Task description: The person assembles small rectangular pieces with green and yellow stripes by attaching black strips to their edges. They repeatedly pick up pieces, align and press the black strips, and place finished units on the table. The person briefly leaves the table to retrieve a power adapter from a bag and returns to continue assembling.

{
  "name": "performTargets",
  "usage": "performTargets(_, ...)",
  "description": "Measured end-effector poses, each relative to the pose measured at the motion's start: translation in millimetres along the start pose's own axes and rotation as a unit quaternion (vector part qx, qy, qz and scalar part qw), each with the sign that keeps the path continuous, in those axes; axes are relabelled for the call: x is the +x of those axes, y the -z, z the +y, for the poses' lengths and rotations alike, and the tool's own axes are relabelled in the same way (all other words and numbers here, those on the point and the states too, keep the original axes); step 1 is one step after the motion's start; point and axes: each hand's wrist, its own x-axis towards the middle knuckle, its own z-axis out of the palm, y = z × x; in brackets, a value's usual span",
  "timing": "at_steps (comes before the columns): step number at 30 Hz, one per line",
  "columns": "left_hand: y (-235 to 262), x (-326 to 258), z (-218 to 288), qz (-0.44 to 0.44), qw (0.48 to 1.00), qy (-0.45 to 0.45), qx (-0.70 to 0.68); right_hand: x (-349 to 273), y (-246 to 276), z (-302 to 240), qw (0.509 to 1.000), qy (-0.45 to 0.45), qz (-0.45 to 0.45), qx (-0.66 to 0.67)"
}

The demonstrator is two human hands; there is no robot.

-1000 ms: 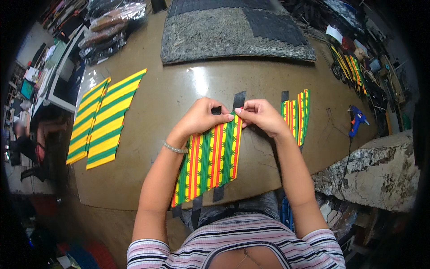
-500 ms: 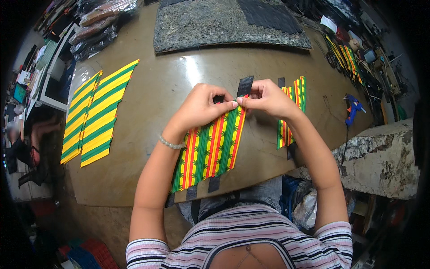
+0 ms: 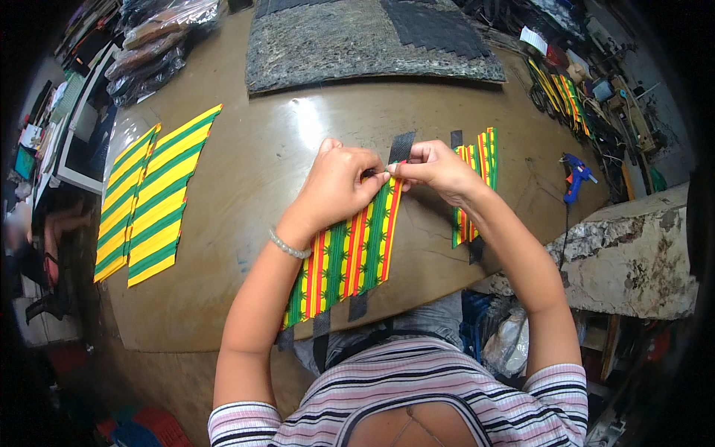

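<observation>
A green, yellow and red striped fabric panel (image 3: 350,249) with black straps lies on the brown table (image 3: 261,171) in front of me. My left hand (image 3: 339,182) and my right hand (image 3: 436,170) meet at its top edge. Both pinch that edge, close to a black strap (image 3: 402,146) that sticks out above it. A bead bracelet sits on my left wrist. What lies under my fingertips is hidden.
A second striped panel (image 3: 477,186) lies to the right. Yellow and green striped pieces (image 3: 153,197) lie at the left. A grey mat (image 3: 357,37) is at the back, a blue glue gun (image 3: 575,177) at the right, and a stone block (image 3: 633,253) at the near right.
Both hands have stayed together at the panel's top edge, with small finger movements. The view has shifted slightly.
</observation>
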Motion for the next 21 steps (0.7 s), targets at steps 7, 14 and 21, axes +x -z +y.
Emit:
performTargets(7, -10.7, 0.2, 5.9, -0.023, 0.999, 0.031, 0.02, 2.0, 8.6, 16.9, 0.999, -0.03, 0.025, 0.016)
performTargets(14, -1.4, 2.8, -8.1, -0.082, 0.964, 0.17, -0.185, -6.9, 2.3, 16.3, 0.979, 0.145, 0.048, -0.136)
performTargets(21, -8.5, 1.2, -12.2, -0.026, 0.979, 0.135, -0.149, -2.3, 1.5, 22.2, 0.983, 0.116, 0.058, -0.134)
